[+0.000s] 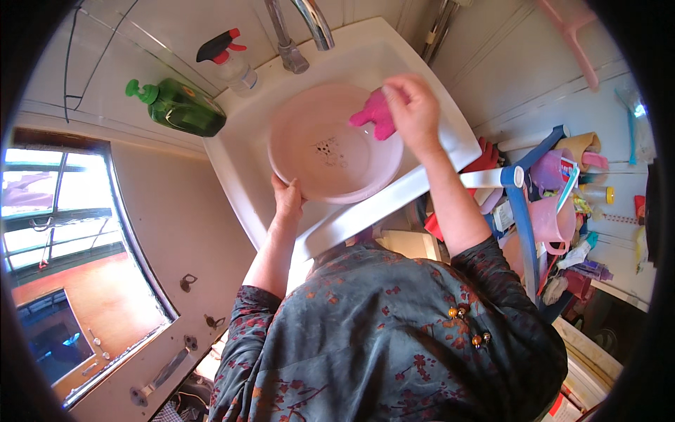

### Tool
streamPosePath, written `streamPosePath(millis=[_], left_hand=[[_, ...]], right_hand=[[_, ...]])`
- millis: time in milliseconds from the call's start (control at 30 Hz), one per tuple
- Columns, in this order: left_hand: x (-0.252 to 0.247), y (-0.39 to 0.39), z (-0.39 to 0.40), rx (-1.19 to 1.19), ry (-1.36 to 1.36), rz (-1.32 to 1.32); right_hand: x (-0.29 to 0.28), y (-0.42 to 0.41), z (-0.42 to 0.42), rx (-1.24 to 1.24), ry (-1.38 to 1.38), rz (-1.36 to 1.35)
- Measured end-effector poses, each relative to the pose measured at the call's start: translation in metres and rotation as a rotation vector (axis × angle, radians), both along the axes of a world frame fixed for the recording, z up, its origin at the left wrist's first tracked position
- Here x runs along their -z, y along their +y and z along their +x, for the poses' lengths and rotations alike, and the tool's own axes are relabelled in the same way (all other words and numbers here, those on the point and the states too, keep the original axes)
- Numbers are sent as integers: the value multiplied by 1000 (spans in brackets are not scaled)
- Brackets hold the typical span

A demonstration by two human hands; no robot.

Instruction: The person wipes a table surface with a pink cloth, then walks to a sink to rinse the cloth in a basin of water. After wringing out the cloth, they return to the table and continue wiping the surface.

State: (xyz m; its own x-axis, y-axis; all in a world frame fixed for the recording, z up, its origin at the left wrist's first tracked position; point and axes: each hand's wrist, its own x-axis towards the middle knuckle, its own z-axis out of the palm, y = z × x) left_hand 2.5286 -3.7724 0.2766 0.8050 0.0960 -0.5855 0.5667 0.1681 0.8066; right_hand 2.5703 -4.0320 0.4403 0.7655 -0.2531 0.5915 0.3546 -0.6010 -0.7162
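A pale pink plastic basin (316, 174) rests in a white sink (240, 184), tipped a little. My left hand (288, 198) grips the basin's near left rim, with the thumb on the rim and the fingers beneath it. Between the fingers and thumb of my right hand (416, 113) is a bright pink cloth (377, 113), held above the right side of the basin. The basin's inside bears a small dark printed pattern. Whether there is water in it, I cannot tell.
A chrome faucet (314, 26) reaches over the sink's back edge. At the back left stand a green pump bottle (184, 108) and a clear spray bottle (237, 71) with a black and red head. On the right, a blue and white rack (522, 227) holds pink mugs and toiletries.
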Motion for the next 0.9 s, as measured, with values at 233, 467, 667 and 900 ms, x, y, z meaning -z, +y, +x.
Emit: streamPosePath(millis=[233,467,667,900], left_hand=[[24,5,-2,287,-25,553],[-54,6,-32,380,-407,846],[-75,20,-62,439,-457,835],[-69,44,-83,512,-773,1071]], right_hand=[[82,48,0,-292,387,-322],[39,97,105,-259,86,-314],[39,108,134,-265,287,-303],[101,120,24,-266,337,-186]])
